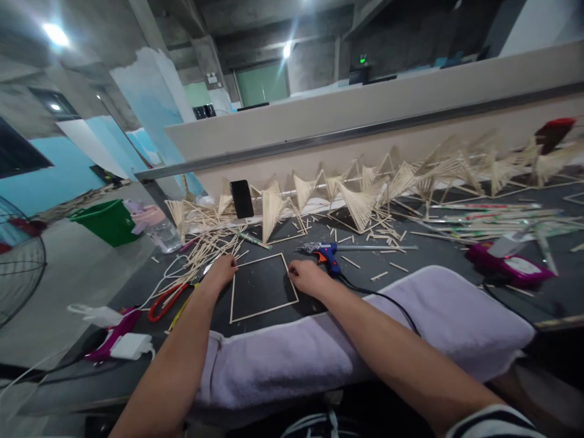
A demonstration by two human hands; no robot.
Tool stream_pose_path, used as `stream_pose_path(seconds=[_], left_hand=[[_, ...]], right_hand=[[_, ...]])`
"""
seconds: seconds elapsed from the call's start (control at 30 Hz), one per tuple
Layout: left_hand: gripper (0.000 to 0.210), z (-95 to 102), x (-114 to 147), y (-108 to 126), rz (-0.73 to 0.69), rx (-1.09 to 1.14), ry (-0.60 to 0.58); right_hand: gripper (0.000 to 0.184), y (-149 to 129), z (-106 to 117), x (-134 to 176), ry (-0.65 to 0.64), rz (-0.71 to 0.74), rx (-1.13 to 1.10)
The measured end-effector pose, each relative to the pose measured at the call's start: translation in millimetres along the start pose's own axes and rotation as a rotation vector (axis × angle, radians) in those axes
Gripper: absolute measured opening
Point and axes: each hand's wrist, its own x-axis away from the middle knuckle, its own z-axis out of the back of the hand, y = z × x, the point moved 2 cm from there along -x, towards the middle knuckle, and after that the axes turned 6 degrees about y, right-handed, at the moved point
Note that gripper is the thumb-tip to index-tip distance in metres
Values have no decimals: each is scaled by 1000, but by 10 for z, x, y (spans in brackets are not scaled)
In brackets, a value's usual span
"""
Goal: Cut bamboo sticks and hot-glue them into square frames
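A four-sided frame of thin wooden sticks (pixel 264 316) lies flat on the dark table. My left hand (pixel 221 272) pinches its left side near the far corner, fingers closed. On the opposite side my right hand (pixel 306 277) has its fingertips closed on the right stick. Just beyond my right hand rests a blue glue gun (pixel 329 257) with a clear glue stick at its back. Loose wooden sticks (pixel 210 246) are heaped beyond my left hand. Red-handled scissors (pixel 164 301) lie by my left forearm, partly hidden.
Twisted stick models (pixel 360 204) line the table's back, with a black phone (pixel 241 199) propped among them. A lilac towel (pixel 283 359) covers the front edge. Purple power strips (pixel 114 334) sit at both sides, cords trailing. A green bin (pixel 107 224) and a fan (pixel 18 261) stand left.
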Motion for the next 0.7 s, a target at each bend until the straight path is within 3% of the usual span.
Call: stream_pose_path(seconds=[0.2, 0.7], left_hand=[[10, -30, -11, 3, -16, -8, 7], [4, -138, -136, -139, -174, 59, -51]], right_hand=[[25, -74, 19, 28, -50, -75, 123], [26, -138, 46, 44, -75, -107, 226]])
